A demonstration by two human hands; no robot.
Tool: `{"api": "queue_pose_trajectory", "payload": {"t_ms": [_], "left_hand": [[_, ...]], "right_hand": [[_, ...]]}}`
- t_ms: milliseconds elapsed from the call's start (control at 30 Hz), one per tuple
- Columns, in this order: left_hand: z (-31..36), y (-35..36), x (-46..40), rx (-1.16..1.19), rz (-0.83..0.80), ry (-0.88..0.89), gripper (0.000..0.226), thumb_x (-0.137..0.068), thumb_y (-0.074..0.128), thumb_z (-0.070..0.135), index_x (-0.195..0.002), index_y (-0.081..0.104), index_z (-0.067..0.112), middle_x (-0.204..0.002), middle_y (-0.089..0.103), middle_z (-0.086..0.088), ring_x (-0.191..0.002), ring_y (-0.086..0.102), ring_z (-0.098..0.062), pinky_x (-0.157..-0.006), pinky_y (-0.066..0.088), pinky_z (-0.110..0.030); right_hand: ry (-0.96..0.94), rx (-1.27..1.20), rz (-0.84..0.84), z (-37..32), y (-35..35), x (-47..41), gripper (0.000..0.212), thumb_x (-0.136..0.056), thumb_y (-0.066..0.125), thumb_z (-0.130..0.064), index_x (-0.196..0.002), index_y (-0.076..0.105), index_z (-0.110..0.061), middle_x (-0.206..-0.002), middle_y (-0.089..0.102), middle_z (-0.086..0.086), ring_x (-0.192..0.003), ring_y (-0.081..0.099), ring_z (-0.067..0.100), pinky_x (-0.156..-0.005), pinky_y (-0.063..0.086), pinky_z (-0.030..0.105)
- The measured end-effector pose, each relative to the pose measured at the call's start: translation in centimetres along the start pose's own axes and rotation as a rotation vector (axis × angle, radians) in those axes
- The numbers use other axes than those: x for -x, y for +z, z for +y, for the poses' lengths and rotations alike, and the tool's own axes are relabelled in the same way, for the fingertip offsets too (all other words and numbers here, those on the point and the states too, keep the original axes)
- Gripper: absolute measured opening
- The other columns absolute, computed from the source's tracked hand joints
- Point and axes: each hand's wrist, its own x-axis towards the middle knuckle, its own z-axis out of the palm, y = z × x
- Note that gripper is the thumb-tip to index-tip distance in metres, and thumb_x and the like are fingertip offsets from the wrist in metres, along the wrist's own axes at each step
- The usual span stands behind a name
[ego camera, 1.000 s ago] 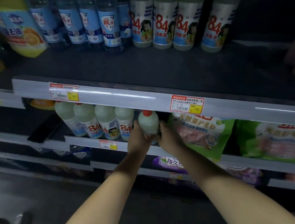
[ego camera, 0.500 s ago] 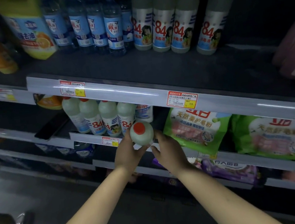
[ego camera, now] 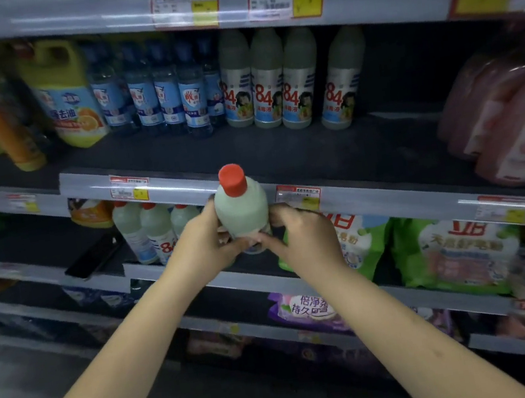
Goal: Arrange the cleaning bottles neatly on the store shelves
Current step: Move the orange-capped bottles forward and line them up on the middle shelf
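Note:
A pale green bottle with a red cap (ego camera: 241, 207) is held upright in front of the shelves, its cap level with the middle shelf's front rail (ego camera: 389, 199). My left hand (ego camera: 204, 240) grips its lower left side. My right hand (ego camera: 302, 230) holds its lower right side, fingers curled at its base. Three like bottles (ego camera: 157, 228) stand in a row on the lower shelf, just left of my hands. On the middle shelf stand several "84" bottles (ego camera: 271, 79); the rightmost stands apart from the rest.
Blue-labelled clear bottles (ego camera: 168, 87), a yellow jug (ego camera: 62, 95) and an orange bottle (ego camera: 5, 133) fill the middle shelf's left. Pink packs (ego camera: 509, 117) lie at its right. Green bags (ego camera: 453, 249) sit right of my hands. A dark phone (ego camera: 92, 256) lies on the lower shelf.
Both hands drew the red-capped bottle out of the lower shelf and raised it upright to the middle shelf's rail. The view tilted upward, showing the top rail's price tags.

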Motion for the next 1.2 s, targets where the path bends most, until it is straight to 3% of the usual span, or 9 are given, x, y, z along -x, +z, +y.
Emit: {"api": "queue_pose_trajectory", "payload": {"t_ms": [200, 400, 600, 767, 867, 967, 1067, 1200], "left_hand": [[5.0, -2.7, -1.7, -0.019, -0.014, 0.121, 0.072, -0.071, 0.076, 0.021, -0.130, 0.037, 0.031, -0.097, 0.052, 0.031, -0.089, 0.058, 0.002, -0.074, 0.049, -0.019], [8.6, -2.5, -4.4, -0.052, -0.022, 0.228, 0.081, -0.071, 0.076, 0.022, -0.138, 0.030, 0.025, -0.095, 0.057, 0.019, -0.087, 0.059, -0.003, -0.072, 0.045, -0.010], [10.3, -0.1, -7.7, -0.068, 0.002, 0.295, 0.071, -0.073, 0.075, 0.024, -0.133, 0.036, 0.016, -0.114, 0.064, -0.002, -0.099, 0.062, -0.016, -0.078, 0.049, -0.024], [10.8, 2.3, -9.9, 0.000, -0.054, 0.276, 0.068, -0.074, 0.075, 0.026, -0.131, 0.038, 0.020, -0.113, 0.061, 0.005, -0.095, 0.056, -0.005, -0.076, 0.043, -0.018], [10.9, 3.1, -10.8, 0.058, -0.111, 0.257, 0.068, -0.073, 0.075, 0.026, -0.130, 0.038, 0.025, -0.113, 0.059, 0.007, -0.098, 0.057, -0.006, -0.078, 0.047, -0.020], [10.8, 3.5, -11.4, 0.102, -0.141, 0.244, 0.068, -0.072, 0.076, 0.026, -0.129, 0.038, 0.025, -0.109, 0.058, 0.011, -0.097, 0.055, -0.004, -0.072, 0.042, -0.008], [10.6, 3.7, -11.8, 0.117, -0.148, 0.252, 0.070, -0.073, 0.075, 0.026, -0.131, 0.036, 0.025, -0.107, 0.054, 0.015, -0.095, 0.052, -0.001, -0.067, 0.039, -0.004], [10.2, 3.8, -12.2, 0.206, -0.137, 0.247, 0.074, -0.072, 0.076, 0.025, -0.133, 0.034, 0.027, -0.109, 0.054, 0.016, -0.092, 0.053, 0.006, -0.071, 0.041, -0.004]], "right_hand": [[-0.044, -0.047, 0.149, -0.8, -4.5, -2.0, 0.034, -0.077, 0.062, -0.039, -0.097, 0.065, -0.011, -0.082, 0.073, 0.007, -0.076, 0.069, 0.028, -0.060, 0.055, 0.042], [-0.020, -0.040, 0.256, 0.3, -7.3, -3.4, 0.037, -0.076, 0.064, -0.040, -0.099, 0.066, -0.010, -0.082, 0.073, 0.007, -0.075, 0.069, 0.026, -0.062, 0.055, 0.042], [0.081, 0.000, 0.278, 3.0, -8.5, -4.3, 0.035, -0.082, 0.064, -0.035, -0.108, 0.063, -0.011, -0.096, 0.071, 0.008, -0.088, 0.067, 0.028, -0.071, 0.054, 0.043], [0.131, 0.075, 0.295, 5.2, -8.7, -4.6, 0.034, -0.085, 0.062, -0.035, -0.107, 0.063, -0.010, -0.093, 0.072, 0.011, -0.083, 0.067, 0.032, -0.067, 0.054, 0.043], [0.126, 0.118, 0.309, 6.1, -8.6, -4.7, 0.034, -0.084, 0.061, -0.035, -0.106, 0.063, -0.008, -0.089, 0.072, 0.012, -0.079, 0.068, 0.032, -0.062, 0.054, 0.041], [0.122, 0.140, 0.323, 6.8, -8.5, -4.9, 0.035, -0.082, 0.061, -0.034, -0.105, 0.063, -0.008, -0.086, 0.072, 0.012, -0.076, 0.068, 0.031, -0.059, 0.054, 0.040], [0.140, 0.144, 0.308, 7.1, -8.4, -5.1, 0.036, -0.083, 0.065, -0.030, -0.111, 0.061, -0.009, -0.089, 0.072, 0.012, -0.079, 0.068, 0.031, -0.061, 0.054, 0.042], [0.170, 0.118, 0.296, 7.0, -8.2, -5.7, 0.039, -0.085, 0.062, -0.030, -0.120, 0.057, -0.012, -0.096, 0.071, 0.010, -0.085, 0.067, 0.028, -0.067, 0.055, 0.041]]}}
